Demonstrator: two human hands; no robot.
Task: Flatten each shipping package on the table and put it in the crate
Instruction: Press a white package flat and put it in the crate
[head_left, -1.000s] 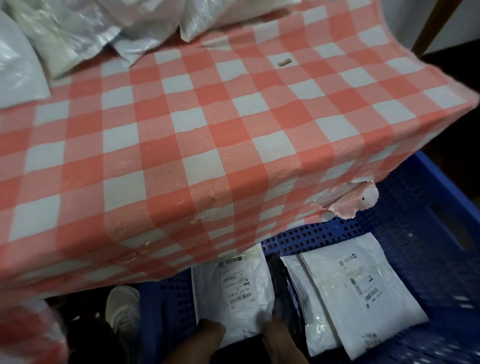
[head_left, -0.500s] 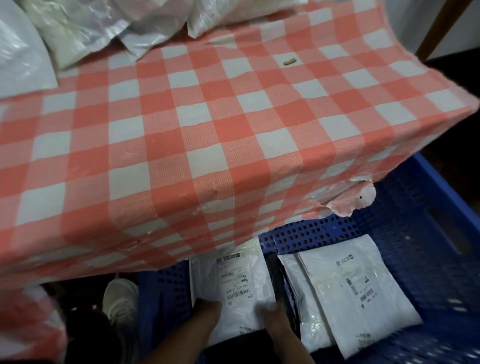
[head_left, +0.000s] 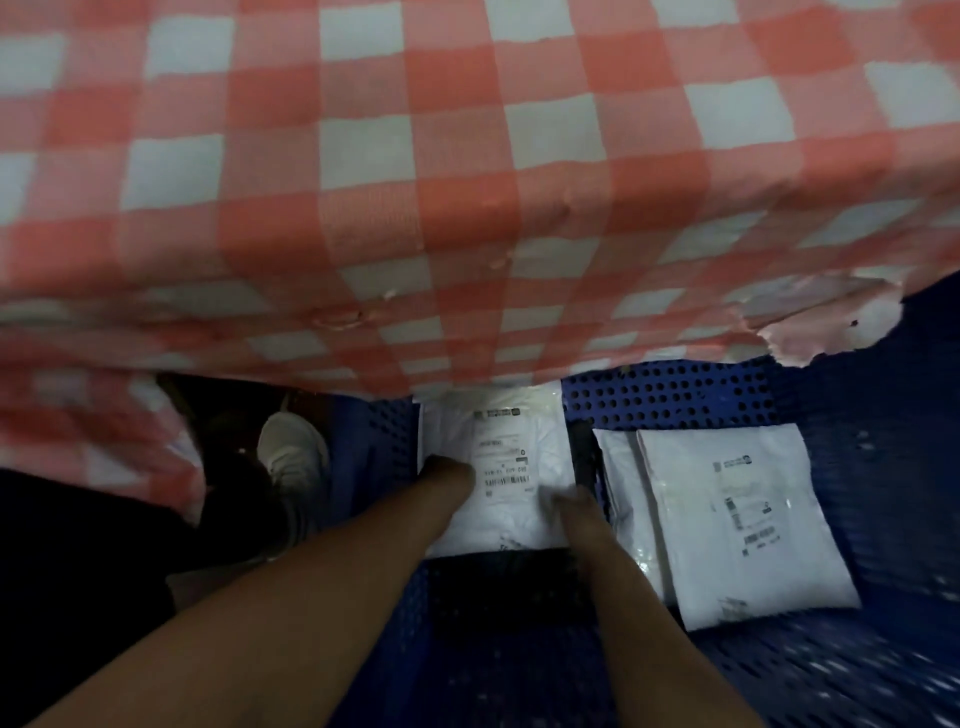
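In blue crate (head_left: 675, 395), left hand (head_left: 447, 475) and right hand (head_left: 569, 501) on white labelled package (head_left: 511, 441) — finger curl blurred, cannot tell. Overhanging checked tablecloth (head_left: 415, 208) hides the crate's far side — stacked packages (head_left: 737, 519) just right.

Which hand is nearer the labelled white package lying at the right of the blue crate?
Right. The right hand is on the right edge of the middle package, toward the right package; the left hand is on its left edge, farther away.
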